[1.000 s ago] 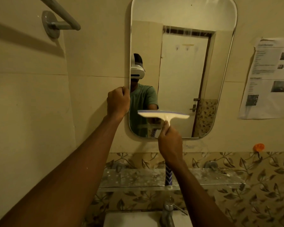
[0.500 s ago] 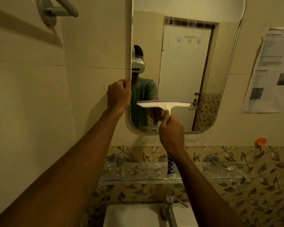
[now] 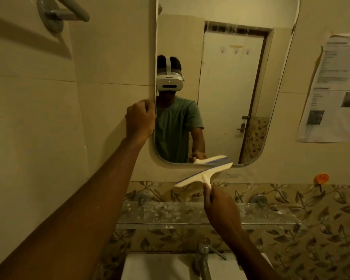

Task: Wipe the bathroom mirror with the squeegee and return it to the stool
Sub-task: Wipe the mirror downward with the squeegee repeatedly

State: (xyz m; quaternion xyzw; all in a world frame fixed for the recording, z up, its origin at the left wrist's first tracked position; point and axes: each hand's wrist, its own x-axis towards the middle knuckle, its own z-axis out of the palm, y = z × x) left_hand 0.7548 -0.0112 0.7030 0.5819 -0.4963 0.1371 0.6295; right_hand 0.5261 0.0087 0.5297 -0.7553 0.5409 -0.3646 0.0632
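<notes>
While left hand [image 3: 140, 119] grips mirror [image 3: 230, 81] edge, right hand [image 3: 220, 207] holds squeegee [image 3: 203, 175].

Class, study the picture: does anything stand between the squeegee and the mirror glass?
Nothing visible does. The right hand holds the squeegee tilted at the bottom edge of the mirror; the left hand grips its left edge, off to the side.

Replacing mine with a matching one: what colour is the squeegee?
Squeegee: cream-white, with a blue blade edge; head view.
</notes>
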